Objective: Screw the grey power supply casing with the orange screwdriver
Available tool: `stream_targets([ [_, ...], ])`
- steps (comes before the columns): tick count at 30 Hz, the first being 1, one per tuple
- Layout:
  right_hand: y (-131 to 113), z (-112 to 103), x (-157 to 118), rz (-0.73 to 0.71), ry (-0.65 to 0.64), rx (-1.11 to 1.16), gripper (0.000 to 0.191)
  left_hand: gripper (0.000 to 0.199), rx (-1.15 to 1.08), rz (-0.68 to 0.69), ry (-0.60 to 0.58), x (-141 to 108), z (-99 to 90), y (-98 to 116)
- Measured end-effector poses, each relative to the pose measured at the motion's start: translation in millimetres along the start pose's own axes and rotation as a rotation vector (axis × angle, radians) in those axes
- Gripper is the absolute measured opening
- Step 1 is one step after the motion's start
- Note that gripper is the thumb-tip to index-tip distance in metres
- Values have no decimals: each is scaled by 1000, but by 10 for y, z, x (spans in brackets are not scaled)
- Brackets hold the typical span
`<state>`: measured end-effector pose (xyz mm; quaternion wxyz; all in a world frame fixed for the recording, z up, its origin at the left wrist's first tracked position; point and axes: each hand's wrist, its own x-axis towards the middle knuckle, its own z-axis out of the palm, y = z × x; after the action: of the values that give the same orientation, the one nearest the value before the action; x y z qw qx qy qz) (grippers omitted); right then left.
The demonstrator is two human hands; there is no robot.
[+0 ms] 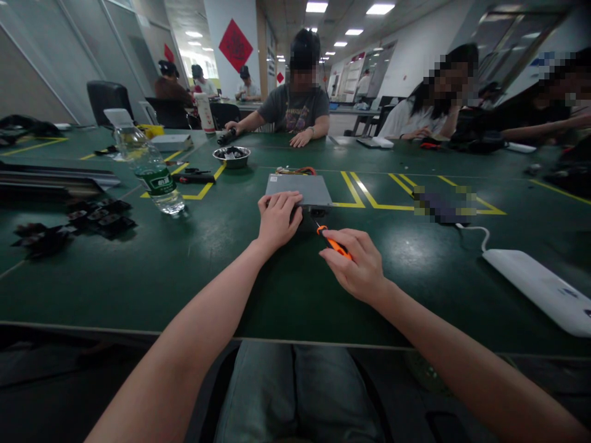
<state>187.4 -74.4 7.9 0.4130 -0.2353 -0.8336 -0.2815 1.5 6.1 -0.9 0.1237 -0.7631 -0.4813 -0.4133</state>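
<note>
A grey metal box (pixel 305 186), like a power supply, lies on the green table (pixel 207 289), with coloured wires at its far side and a black socket on its near face. My left hand (pixel 280 218) rests over the box's near left part, fingers on its top and thumb at the near side, gripping it. In my right hand (pixel 355 261) is an orange and black screwdriver (pixel 339 246), held between thumb and fingers. Its thin shaft points up and left to the box's near face, just below the socket; whether the tip touches is too small to tell.
Left on the table are a water bottle (pixel 159 181), black parts (pixel 99 215), a metal bowl (pixel 231 161) and black tools (pixel 194 177). A phone (pixel 441 206) is cabled to a white power bank (pixel 538 286) at right. Several people sit beyond.
</note>
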Motion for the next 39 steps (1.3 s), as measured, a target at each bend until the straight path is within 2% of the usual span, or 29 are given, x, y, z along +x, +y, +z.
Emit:
stream_targets([
  [2, -6, 7, -2, -7, 14, 39, 29, 23, -4, -1, 2, 1, -2, 2],
  [5, -12, 19, -2, 60, 28, 102, 37, 24, -9, -3, -2, 3, -9, 7],
  [8, -6, 15, 3, 116, 21, 75, 34, 24, -8, -10, -13, 4, -16, 10],
  [11, 0, -1, 10, 69, 12, 8, 29, 24, -7, -13, -18, 4, -17, 10],
  [14, -1, -5, 7, 8, 0, 38, 32, 24, -6, -17, -21, 4, -13, 8],
  [17, 0, 4, -1, 49, 8, 103, 37, 24, -7, -16, -18, 4, -9, 5],
  [20, 8, 9, -2, 94, 13, 79, 33, 23, -8, -8, -6, 3, -6, 3],
  [24, 9, 2, 6, 31, 8, 45, 26, 23, -3, -7, -8, 2, -9, 3],
  [30, -2, 25, -17, 60, 37, 121, 42, 24, -1, -9, -12, 3, -16, 7],
  [34, 10, 37, -30, 93, 0, 85, 34, 25, -9, -18, -21, 4, -16, 9],
  [39, 2, 26, -8, 31, 4, 59, 27, 24, -13, -13, -15, 2, -21, 9],
])
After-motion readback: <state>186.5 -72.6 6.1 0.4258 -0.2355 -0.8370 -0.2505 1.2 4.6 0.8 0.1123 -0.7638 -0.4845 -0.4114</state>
